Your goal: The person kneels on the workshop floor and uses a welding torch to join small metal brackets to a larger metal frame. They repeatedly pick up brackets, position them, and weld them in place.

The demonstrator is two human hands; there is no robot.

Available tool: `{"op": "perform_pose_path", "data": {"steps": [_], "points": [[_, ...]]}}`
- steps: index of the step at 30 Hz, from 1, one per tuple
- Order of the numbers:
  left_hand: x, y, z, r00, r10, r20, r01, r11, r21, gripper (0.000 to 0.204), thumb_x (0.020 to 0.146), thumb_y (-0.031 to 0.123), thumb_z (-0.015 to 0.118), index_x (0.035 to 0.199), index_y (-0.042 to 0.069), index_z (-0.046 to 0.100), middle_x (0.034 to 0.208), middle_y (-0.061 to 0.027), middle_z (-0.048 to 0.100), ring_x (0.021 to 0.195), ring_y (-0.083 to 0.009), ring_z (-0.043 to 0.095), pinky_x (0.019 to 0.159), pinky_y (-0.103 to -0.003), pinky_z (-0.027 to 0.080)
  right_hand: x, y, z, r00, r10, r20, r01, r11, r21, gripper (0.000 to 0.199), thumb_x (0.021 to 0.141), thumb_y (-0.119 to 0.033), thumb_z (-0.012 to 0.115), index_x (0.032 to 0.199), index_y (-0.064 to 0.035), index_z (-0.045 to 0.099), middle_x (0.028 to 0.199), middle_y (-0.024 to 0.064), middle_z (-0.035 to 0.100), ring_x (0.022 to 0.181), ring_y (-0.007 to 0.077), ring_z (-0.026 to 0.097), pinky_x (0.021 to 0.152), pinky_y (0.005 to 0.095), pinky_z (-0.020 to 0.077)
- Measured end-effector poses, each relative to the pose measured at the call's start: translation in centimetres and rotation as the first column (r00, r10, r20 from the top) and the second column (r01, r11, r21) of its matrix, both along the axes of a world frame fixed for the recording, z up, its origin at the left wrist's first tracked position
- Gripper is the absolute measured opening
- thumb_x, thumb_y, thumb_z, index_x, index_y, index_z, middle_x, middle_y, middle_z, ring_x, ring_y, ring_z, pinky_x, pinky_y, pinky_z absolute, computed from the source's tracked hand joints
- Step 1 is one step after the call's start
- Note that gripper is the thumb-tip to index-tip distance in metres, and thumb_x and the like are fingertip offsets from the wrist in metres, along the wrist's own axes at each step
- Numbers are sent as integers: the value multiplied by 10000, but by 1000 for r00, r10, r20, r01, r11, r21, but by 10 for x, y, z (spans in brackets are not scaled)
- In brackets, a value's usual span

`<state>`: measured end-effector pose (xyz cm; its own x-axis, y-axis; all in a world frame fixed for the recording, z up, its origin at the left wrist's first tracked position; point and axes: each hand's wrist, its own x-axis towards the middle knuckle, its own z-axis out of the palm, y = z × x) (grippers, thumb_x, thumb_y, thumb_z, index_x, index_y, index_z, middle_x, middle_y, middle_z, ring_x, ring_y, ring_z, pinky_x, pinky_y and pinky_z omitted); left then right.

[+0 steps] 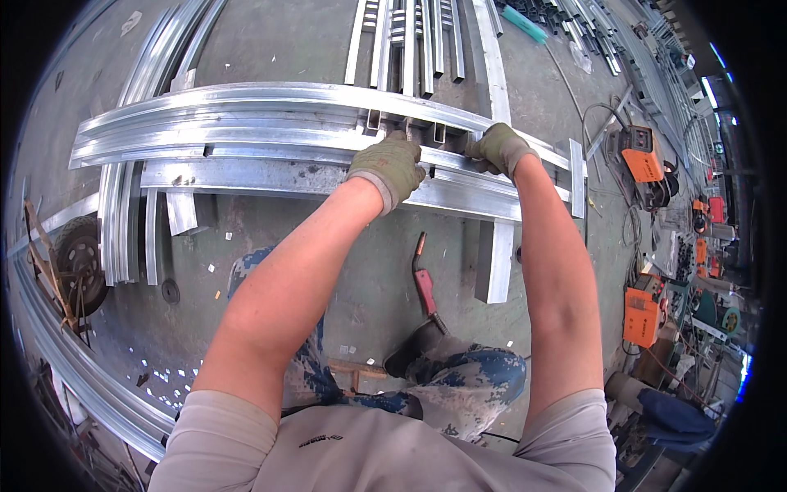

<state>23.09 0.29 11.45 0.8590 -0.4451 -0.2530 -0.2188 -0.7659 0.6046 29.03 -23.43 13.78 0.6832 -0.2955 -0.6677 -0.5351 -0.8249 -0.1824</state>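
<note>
Both my hands wear olive-green work gloves and reach forward onto long galvanized steel profiles [270,135] lying crosswise before me. My left hand [389,168] is closed over the middle rail, its fingertips beside short square tube pieces [440,133] set between the rails. Farther right, my right hand [500,150] curls its fingers round the same group of rails; the fingertips are partly hidden. A flat steel bar [577,176] stands across the rails' right end. Nearer me, a red-handled welding torch [424,287] rests by my shoe.
Lengthwise steel channels [123,221] and a square beam [494,262] support the rails. Beyond lie a ladder-like bundle of tubes [407,49]. To the right stand an orange welding machine [642,154] with cables and another orange machine [642,316]. A wheel [79,261] is at left.
</note>
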Motion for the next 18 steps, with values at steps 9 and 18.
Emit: {"op": "perform_pose_path", "data": {"steps": [9,18], "points": [[1,1,-1,1000,6,8,-6,1000,-10,399,968,366,666,1213,57,730,1347,-125,621,1225,-339,637,1065,-447,498,-35,-26,-10,939,-293,182,184,872,453,274,994,-276,635,1013,-24,741,734,104,720,568,166,641,510,317,467],[4,0,4,1000,-6,-11,6,1000,3,404,966,373,661,1208,56,726,1339,-130,624,1226,-340,636,1059,-449,498,-13,-25,-16,997,32,65,-45,979,201,225,1028,-177,542,1039,-51,728,755,119,743,614,176,720,505,346,490]]}}
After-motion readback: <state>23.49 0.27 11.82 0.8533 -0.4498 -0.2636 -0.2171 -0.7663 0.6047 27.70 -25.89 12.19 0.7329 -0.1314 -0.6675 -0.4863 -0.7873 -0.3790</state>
